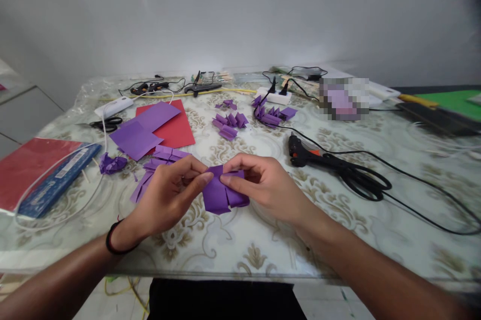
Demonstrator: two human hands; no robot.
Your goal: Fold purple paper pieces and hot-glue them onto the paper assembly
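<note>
I saw the left hand (165, 197) and right hand (272, 186) pinch purple paper (215, 200); gentle pressing seemed best, with a slit (227, 196) beside the right thumb (237, 184).

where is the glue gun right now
In the head view, the glue gun lies on the table, right of centre, to the right of the right hand and slightly farther back.

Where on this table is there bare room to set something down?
Bare tablecloth shows along the near edge below the held purple paper, and between the right hand and the black glue gun. It's crowded at the back around the power strip, and left among purple sheets and scissors.
</note>
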